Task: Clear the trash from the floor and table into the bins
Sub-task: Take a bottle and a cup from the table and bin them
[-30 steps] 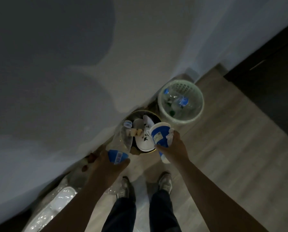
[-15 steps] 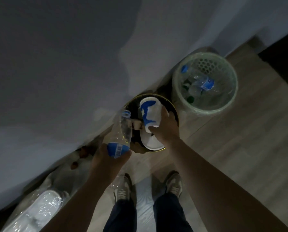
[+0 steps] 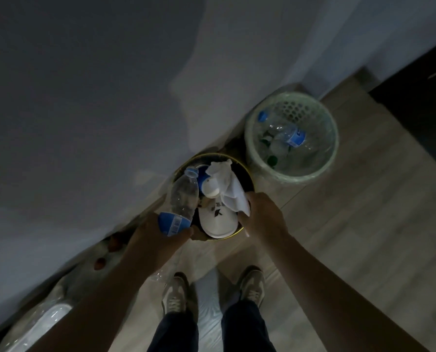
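The dark round bin point(image 3: 211, 155) at 12 o'clock is nearly full, but the left hand point(image 3: 156, 237) clamps its grip on a clear blue-labelled plastic bottle point(image 3: 182, 196), and whether the grip of the right hand point(image 3: 263, 219) pinches the white crumpled tissue point(image 3: 228, 184) I cannot tell.

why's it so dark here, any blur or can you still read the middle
Head view: dim, underexposed; a broad soft shadow darkens the wall upper left; the middle reads fine, clear bottle in the left hand, white tissue by the right hand; the plastic bag lower left is smeared.
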### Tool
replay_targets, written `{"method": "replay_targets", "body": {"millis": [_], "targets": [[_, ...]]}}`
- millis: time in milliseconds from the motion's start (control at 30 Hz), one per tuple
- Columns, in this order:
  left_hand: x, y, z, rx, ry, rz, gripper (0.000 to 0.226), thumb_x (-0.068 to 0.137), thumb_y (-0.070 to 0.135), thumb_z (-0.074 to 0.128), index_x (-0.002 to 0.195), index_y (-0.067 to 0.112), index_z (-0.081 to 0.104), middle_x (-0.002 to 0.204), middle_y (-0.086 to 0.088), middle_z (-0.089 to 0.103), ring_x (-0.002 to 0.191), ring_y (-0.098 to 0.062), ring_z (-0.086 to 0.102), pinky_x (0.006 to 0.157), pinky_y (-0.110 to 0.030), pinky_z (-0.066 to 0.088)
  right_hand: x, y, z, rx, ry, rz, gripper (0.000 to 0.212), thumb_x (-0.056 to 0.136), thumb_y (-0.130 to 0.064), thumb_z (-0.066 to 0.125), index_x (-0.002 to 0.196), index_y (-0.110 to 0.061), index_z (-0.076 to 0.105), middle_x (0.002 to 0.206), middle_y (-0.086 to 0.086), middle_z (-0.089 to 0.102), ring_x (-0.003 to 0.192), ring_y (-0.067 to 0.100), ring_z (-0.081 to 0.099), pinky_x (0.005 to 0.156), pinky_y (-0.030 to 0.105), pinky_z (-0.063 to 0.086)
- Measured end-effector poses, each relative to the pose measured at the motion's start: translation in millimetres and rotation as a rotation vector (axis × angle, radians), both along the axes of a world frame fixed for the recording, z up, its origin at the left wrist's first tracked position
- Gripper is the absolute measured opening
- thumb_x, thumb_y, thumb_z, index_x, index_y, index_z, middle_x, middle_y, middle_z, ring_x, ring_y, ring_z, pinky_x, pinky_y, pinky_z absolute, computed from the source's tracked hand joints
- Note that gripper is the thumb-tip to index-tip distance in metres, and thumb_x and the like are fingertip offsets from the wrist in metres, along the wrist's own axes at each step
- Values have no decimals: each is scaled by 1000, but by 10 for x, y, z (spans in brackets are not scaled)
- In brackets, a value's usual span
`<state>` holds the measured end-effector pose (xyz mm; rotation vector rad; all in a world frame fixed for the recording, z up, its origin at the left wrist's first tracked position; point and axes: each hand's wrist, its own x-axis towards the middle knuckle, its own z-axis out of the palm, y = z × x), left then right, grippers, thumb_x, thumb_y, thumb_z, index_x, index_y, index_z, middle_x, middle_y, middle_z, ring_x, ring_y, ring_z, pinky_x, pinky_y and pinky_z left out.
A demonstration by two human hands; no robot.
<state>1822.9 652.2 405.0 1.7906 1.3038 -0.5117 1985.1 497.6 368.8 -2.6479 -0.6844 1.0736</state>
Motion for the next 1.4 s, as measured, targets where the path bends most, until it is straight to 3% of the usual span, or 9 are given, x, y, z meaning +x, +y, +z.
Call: {"method": "replay_targets", "body": {"millis": [133,267,567,700,800,1067,1267,1400], "targets": [[397,-39,144,-32,8,-93,48,79,33,73,112,11,45,83,2,54,71,-9,55,55,-22,42,143,-377,266,-64,12,-48,47,92,-30,57,135,-16,44,128,7,50,118,22,51,94,31,42],[865,-194,310,-17,23,-291,58,76,47,72,116,12,48,97,-2,56,86,-20,57,74,-31,47,282,-756,522,-67,32,-142,54,93,-31,56,142,-19,39,135,5,47,124,19,48,100,30,41],[2222,-734,490,128,-19,-584,65,73,58,71,119,16,52,110,-3,61,101,-22,60,85,-34,50,657,-1499,931,-12,11,-285,55,93,-33,56,143,-20,39,139,3,48,125,16,49,102,27,42],[2608,-945,541,411,-36,-750,54,80,46,66,119,12,49,106,-7,57,101,-24,56,82,-35,44,764,-1712,971,-24,-4,-305,55,94,-33,55,145,-19,37,139,5,47,125,17,49,100,26,41],[2572,-1057,607,552,-70,-827,46,80,40,66,113,12,50,109,-10,56,103,-29,55,82,-37,44,755,-1779,1013,-25,13,-320,56,95,-35,54,146,-20,35,141,3,45,127,17,47,102,26,39],[2110,-981,951,495,-167,-993,28,81,31,63,99,11,58,103,-9,63,96,-28,61,80,-33,49,617,-1723,1371,-16,-10,-336,56,94,-34,56,144,-20,38,137,4,49,124,18,50,100,28,42],[1802,-840,1724,552,-132,-1194,39,84,39,61,112,14,54,115,-5,58,106,-26,57,82,-31,45,451,-1566,2044,-34,-67,-306,56,92,-35,57,144,-22,38,136,3,50,121,17,51,98,28,42],[1614,-637,2432,559,-171,-1232,42,84,37,60,116,12,52,114,-7,55,104,-27,54,75,-30,40,335,-1418,2716,-40,-120,-251,58,92,-36,58,144,-22,37,135,2,49,122,16,50,100,25,39]]}}
